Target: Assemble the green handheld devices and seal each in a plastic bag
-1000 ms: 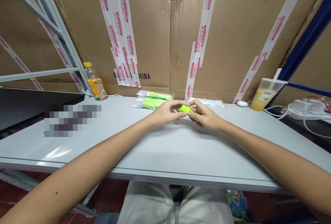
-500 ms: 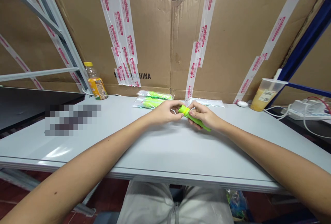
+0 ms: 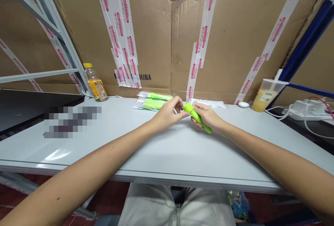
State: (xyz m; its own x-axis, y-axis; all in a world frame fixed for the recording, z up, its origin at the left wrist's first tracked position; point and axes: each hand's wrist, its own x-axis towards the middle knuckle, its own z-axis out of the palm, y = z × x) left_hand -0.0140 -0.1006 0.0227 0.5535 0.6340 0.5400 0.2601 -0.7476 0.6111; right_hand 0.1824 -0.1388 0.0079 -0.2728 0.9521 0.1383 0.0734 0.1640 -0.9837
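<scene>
My right hand (image 3: pixel 205 115) is wrapped round a lime-green, stick-shaped thing (image 3: pixel 196 115) with a ribbed, yellowish collar near its upper end. The thing is tilted, its ribbed end up and to the left, its plain rounded end down and to the right above the table. Beside the ribbed end is my left hand (image 3: pixel 171 112), fingers bent and apart from the thumb. Its thumb tip reaches just under that end; whether it touches, I cannot tell. Behind my left hand lie similar green things in clear plastic wrappers (image 3: pixel 152 104), partly hidden by it.
A flat clear wrapper (image 3: pixel 208 103) lies at the back of the white table (image 3: pixel 167 153), by the cardboard wall (image 3: pixel 156 38). An orange drink bottle (image 3: pixel 96 85) stands back left. At the right are a small white case (image 3: pixel 243 104), a drink cup (image 3: pixel 267 95) and a power strip (image 3: pixel 300 114).
My left fingers have loosened from the collar and spread apart. More of the green thing now shows, and it has turned a little in my right hand.
</scene>
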